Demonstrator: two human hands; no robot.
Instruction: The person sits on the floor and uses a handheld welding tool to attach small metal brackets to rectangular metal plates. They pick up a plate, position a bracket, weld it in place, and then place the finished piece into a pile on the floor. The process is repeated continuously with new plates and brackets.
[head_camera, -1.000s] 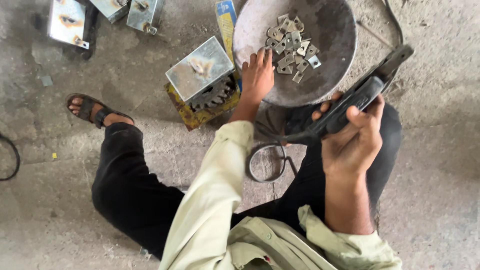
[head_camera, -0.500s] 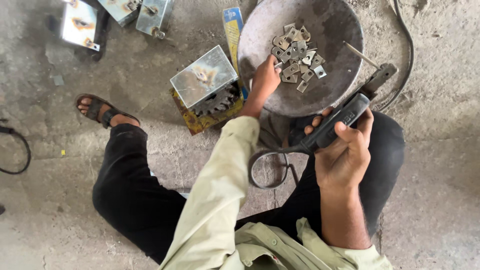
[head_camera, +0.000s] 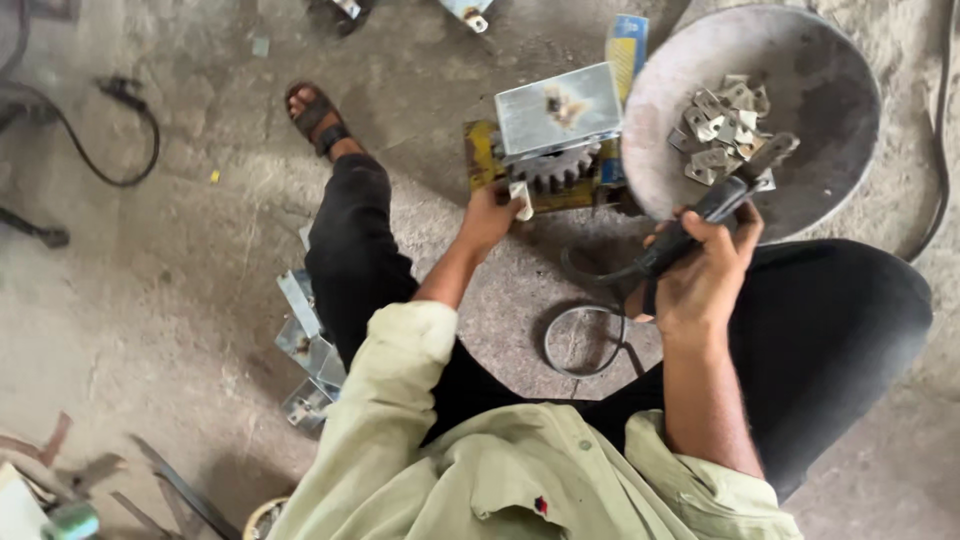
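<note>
Seated person on concrete floor, both hands occupied.

Left hand (head_camera: 488, 215) pinches a small pale metal piece (head_camera: 521, 200) just below the grey toothed gear (head_camera: 557, 167) of a shiny boxy metal assembly (head_camera: 560, 110) that rests on a yellow base plate (head_camera: 482, 152). Right hand (head_camera: 700, 275) is wrapped around the dark handle of a long dark hand tool (head_camera: 715, 205); its tip lies over the rim of a round, shallow grey metal pan (head_camera: 810, 60), next to a heap of small angular silver metal plates (head_camera: 722, 130). A loop of dark cable (head_camera: 585, 340) lies between the knees. Flat shiny metal plates (head_camera: 310, 350) sit beside the left leg; sandalled foot (head_camera: 315, 115) extended.
</note>
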